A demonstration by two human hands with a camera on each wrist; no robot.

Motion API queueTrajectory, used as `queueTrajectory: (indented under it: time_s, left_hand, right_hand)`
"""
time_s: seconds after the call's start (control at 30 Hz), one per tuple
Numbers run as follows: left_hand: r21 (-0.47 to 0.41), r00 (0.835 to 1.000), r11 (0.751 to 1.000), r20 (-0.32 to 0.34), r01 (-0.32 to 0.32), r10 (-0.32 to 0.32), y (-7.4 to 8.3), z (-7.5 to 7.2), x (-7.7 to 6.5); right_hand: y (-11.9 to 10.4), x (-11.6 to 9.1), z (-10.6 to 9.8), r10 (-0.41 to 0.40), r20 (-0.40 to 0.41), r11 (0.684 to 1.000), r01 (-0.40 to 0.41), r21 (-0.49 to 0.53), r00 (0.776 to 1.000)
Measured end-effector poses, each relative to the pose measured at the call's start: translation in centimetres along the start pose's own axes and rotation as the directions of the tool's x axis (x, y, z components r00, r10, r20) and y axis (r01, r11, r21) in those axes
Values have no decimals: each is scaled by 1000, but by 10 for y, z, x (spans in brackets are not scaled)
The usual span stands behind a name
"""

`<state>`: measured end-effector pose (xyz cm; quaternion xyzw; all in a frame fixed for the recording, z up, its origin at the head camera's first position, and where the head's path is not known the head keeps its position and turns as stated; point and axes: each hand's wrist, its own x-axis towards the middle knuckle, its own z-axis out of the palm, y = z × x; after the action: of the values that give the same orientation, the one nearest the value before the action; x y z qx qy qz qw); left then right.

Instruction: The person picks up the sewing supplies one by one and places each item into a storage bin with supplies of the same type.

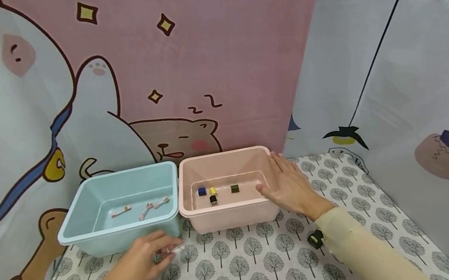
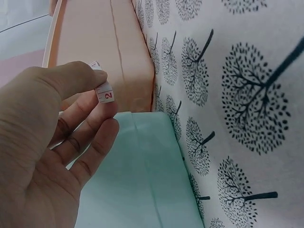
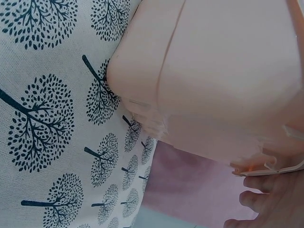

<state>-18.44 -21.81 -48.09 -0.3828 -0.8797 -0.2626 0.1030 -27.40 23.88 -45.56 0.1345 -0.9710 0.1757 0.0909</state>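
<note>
My left hand (image 1: pixel 140 261) pinches a short strip of measuring tape (image 2: pixel 105 93) between thumb and fingers, just in front of the light blue bin (image 1: pixel 120 231). The strip is white, with a red 2 showing in the left wrist view. My right hand (image 1: pixel 290 188) rests against the right rim of the pink bin (image 1: pixel 229 216), its fingers extended and its thumb reaching over the edge. Inside the blue bin lie several small pale strips (image 1: pixel 121 211). A blue spool (image 1: pixel 201 191), a yellow spool (image 1: pixel 213 191), a black spool (image 1: pixel 213 200) and a green spool (image 1: pixel 234 189) are in the pink bin.
Both bins stand side by side on a cloth (image 1: pixel 239 268) printed with trees. A cartoon curtain (image 1: pixel 216 54) hangs right behind them, and more curtain closes off both sides. Dark wrist gear (image 1: pixel 315 239) sits at the right sleeve.
</note>
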Motion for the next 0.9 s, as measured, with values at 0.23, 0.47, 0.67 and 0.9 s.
queueTrajectory:
  time_s: [0.23, 0.47, 0.67, 0.9]
  left_hand:
    - [-6, 998, 999, -32, -46, 46, 4, 2, 4]
    - [30, 994, 996, -65, -86, 88, 10, -2, 11]
    - [45, 990, 993, -84, -113, 117, 15, -6, 17]
    - [51, 987, 992, -105, -114, 118, 21, -16, 22]
  right_hand:
    - [-1, -1, 0, -4, 6, 1000, 4, 2, 1000]
    - [-1, 0, 1, -7, 4, 1000, 7, -5, 1000]
    - [-1, 0, 0, -5, 8, 1000, 5, -7, 1000]
    - [0, 0, 0, -3, 8, 1000, 3, 3, 1000]
